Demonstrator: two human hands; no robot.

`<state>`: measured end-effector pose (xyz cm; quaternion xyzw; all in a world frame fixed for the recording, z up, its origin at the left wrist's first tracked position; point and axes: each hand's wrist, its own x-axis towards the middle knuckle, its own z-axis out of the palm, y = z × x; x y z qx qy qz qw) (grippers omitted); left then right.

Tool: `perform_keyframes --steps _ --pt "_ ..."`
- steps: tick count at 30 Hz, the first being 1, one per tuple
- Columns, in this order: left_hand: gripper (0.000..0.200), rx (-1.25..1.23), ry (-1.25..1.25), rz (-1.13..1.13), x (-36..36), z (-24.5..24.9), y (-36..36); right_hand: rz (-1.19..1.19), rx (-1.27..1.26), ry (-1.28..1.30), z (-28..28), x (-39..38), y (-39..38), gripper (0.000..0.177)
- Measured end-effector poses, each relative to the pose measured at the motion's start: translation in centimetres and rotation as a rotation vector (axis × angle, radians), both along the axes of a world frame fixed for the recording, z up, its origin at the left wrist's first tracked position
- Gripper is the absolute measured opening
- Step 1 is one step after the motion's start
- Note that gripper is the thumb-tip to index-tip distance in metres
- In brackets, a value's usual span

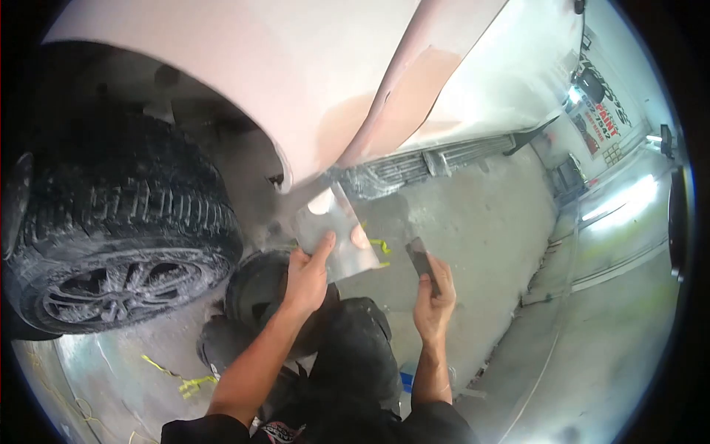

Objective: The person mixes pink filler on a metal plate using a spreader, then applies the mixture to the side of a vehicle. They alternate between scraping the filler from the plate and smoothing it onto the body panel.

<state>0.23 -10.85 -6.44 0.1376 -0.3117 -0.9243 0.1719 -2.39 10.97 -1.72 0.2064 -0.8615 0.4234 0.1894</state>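
A flat, pale rectangular sheet (342,235) is in my left hand (310,274), thumb on top. On it show a light round patch and a pinkish patch at its right edge. My right hand (435,296) grips a narrow dark grey block (423,266), held upright and apart from the sheet. Above both hands is a vehicle's pinkish-white body panel (296,66), with tan patches near its lower edge and crease. Neither hand touches the panel.
A dusty tyre and wheel (133,288) stand at the left under the wheel arch. A ribbed dark side step (414,166) runs along the vehicle's bottom. Yellow-green strips (196,385) lie on the floor (473,222). A wall with a printed sign (603,122) is at the right.
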Motion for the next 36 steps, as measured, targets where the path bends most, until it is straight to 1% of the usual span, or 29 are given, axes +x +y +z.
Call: perform_keyframes --steps 2,3,5,6,7,10,11,13,16,20,22,25,28,31,34,35,36 --pt "0.022 -0.077 -0.040 0.059 0.3 0.4 0.0 0.057 0.222 0.051 1.2 1.3 -1.0 0.043" --pt "0.021 -0.116 -0.065 0.084 0.6 0.6 0.1 0.076 0.365 0.132 1.7 1.8 -1.1 0.045" --pt "0.023 -0.133 -0.038 0.107 0.9 1.1 0.2 0.134 0.631 0.325 2.4 1.7 -1.7 0.050" --pt "0.024 -0.150 -0.013 0.123 0.9 1.1 0.1 0.143 0.667 0.362 2.3 1.7 -1.9 0.049" --pt "0.030 -0.201 -0.009 0.142 0.9 0.8 0.2 0.150 0.700 0.405 2.3 1.6 -2.1 0.049" --pt "0.029 -0.269 -0.079 0.072 1.5 1.8 -0.3 0.147 0.758 0.482 2.5 1.5 -2.8 0.051" --pt "0.029 -0.266 -0.062 0.091 1.5 1.9 -0.3 0.141 0.769 0.494 2.4 1.6 -3.0 0.052" --pt "0.028 -0.259 -0.029 0.129 1.5 2.1 0.0 0.139 0.779 0.466 2.2 1.5 -3.3 0.053" --pt "0.027 -0.255 -0.072 0.094 1.6 1.8 0.0 0.124 0.763 0.439 2.2 1.7 -4.1 0.054" --pt "0.032 -0.245 -0.081 0.113 1.6 2.4 0.2 0.148 0.792 0.409 2.3 2.0 -4.8 0.061" --pt "0.032 -0.275 -0.101 0.083 1.7 1.4 0.4 0.213 0.829 0.353 2.4 2.1 -4.6 0.059" --pt "0.030 -0.325 -0.131 0.097 1.7 1.0 0.7 0.308 0.871 0.273 2.3 2.4 -3.9 0.057" --pt "0.028 -0.333 -0.130 0.114 1.6 1.7 0.5 0.454 0.791 0.121 2.1 2.1 -2.1 0.053" --pt "0.022 -0.256 -0.082 0.062 1.5 1.1 -0.2 0.317 0.339 -0.079 -0.6 0.7 2.0 0.056" --pt "0.022 0.021 0.040 -0.002 0.9 0.1 0.8 0.151 -0.093 -0.113 2.4 1.8 0.0 0.055" --pt "0.022 0.030 0.039 0.000 0.9 0.2 1.4 0.224 -0.050 0.016 2.1 1.7 -0.7 0.059" --pt "0.022 0.038 0.040 0.003 0.8 0.4 2.0 0.265 0.042 0.015 1.9 1.9 -1.8 0.060"
